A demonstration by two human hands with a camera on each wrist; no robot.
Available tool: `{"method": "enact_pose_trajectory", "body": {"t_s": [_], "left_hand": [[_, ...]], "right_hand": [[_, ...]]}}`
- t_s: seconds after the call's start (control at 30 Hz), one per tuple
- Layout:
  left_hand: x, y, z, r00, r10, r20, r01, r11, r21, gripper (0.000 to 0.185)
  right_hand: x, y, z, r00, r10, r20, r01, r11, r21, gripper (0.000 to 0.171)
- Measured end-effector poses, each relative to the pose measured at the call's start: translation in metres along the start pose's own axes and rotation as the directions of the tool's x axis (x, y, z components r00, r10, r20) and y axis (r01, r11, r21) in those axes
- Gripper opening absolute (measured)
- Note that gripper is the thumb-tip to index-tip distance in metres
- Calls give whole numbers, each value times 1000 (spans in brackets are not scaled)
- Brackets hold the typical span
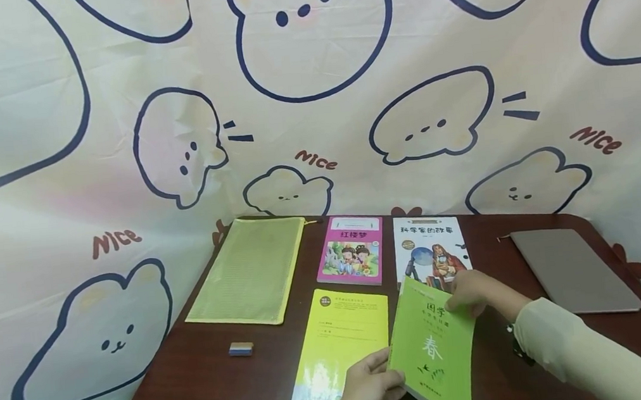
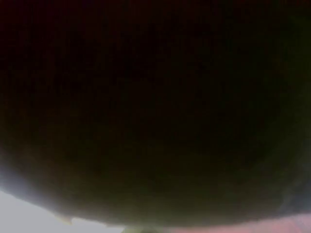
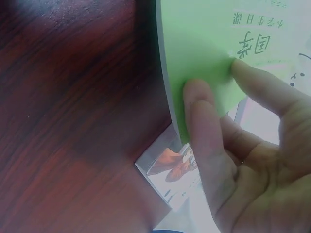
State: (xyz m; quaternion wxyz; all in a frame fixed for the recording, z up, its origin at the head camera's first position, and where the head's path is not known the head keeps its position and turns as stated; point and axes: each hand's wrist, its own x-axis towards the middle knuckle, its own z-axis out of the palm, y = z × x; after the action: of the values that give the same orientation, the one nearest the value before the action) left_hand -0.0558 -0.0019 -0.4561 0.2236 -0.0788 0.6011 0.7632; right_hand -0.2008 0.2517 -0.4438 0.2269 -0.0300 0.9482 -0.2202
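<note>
green book is tilted up off the table near the front edge, held between both hands. left hand grips its lower left edge, fingers curled round it. right hand pinches the top right corner, thumb on the cover and a finger along the edge. that top corner overlaps the white book lying behind it. yellow booklet lies flat just left of the green book, partly under the left hand. pink book sits behind the booklet, beside the white one. mesh pouch lies at far left, an eraser in front of it. grey laptop rests closed at the right. the left wrist view is dark and shows nothing.
</note>
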Motion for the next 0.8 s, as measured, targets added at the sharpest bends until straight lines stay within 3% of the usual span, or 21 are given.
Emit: {"method": "enact_pose_trajectory", "body": {"t_s": [0.2,0.37,0.57,0.8], "left_hand": [[-5,0,-5,1000,9,-29,-9,1000,16,52],[-11,3,-5,999,43,-34,-43,999,-3,51],[-17,6,-4,996,87,-10,-88,996,-33,50],[-18,15,0,993,121,9,-121,993,-2,50]], "right_hand": [[2,0,2,1000,-19,25,15,991,130,38],[6,0,3,998,-15,61,-3,960,280,16],[13,0,6,995,19,99,-57,916,397,49],[17,-6,8,993,27,112,-82,846,527,48]]}}
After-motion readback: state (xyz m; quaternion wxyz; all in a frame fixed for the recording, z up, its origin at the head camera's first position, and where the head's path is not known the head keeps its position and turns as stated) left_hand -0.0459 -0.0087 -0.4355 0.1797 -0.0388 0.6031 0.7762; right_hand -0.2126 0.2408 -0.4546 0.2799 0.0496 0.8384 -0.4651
